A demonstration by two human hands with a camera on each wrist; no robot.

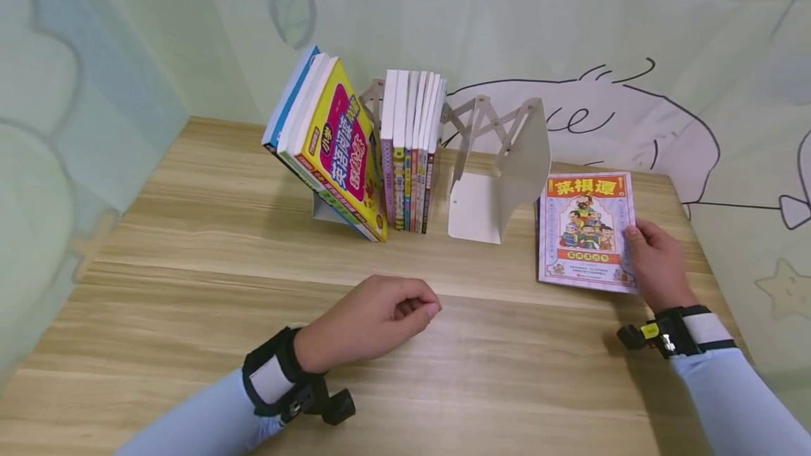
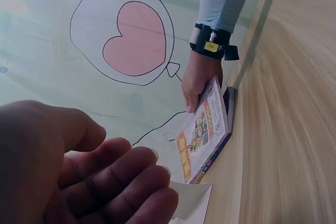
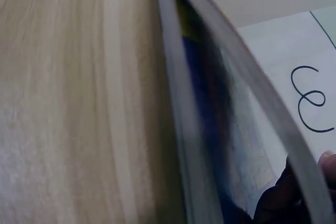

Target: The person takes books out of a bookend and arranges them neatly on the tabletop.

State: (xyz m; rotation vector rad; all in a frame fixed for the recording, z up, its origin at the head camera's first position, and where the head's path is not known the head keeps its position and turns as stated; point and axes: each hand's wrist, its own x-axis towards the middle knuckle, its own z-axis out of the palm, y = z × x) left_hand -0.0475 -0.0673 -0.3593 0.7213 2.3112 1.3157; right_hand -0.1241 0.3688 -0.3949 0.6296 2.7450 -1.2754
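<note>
Lilac-covered, with a yellow title, a thin book (image 1: 586, 231) was found just to the right of the metal book rack (image 1: 526, 160), its cover facing up. Beneath it lay a second book (image 3: 186, 145); the right wrist view showed a wedge-shaped gap between the two, the upper one bowed.

The right hand (image 1: 662, 266) was clamped on the lilac book's outer edge, the edge farther from the rack. Its thumb lay on the cover and the fingers went underneath, largely out of sight. The right forearm, in a light blue sleeve (image 1: 741, 400), reached obliquely toward the rack from the near right, a black strap (image 1: 687, 329) round the wrist.

The left hand (image 1: 374, 315) was in front of the rack, back of the hand uppermost, wrist slightly bent. Its fingers were loosely curled, with the thumb apart from them in the left wrist view.

Within the rack, a row of slim books (image 1: 412, 125) stood upright. At the rack's left end, larger books (image 1: 338, 139) leaned leftward, a yellow cover outermost. Wood-grained table (image 1: 507, 357) extended forward of the rack.
</note>
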